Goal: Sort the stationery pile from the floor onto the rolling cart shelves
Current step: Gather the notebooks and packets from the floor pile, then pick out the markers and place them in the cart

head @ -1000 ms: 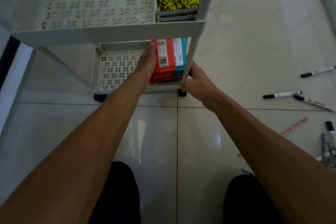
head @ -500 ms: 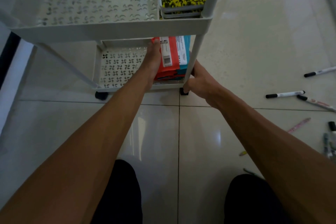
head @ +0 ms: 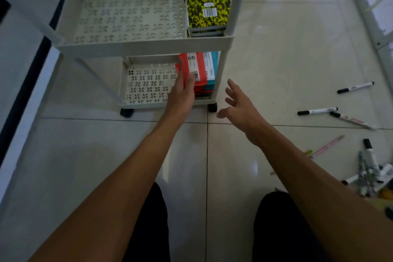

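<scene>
Head view is showing the left hand (head: 182,95) lying flat against red notebooks (head: 198,70) at the lower shelf (head: 148,103) edge; the right hand (head: 240,106) is hovering spread, empty; barcode labels unreadable.

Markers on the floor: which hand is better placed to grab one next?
Right. The right hand is open, empty and clear of the cart, on the same side as the markers. The left hand rests against the red notebooks on the bottom shelf, farther from them.
</scene>
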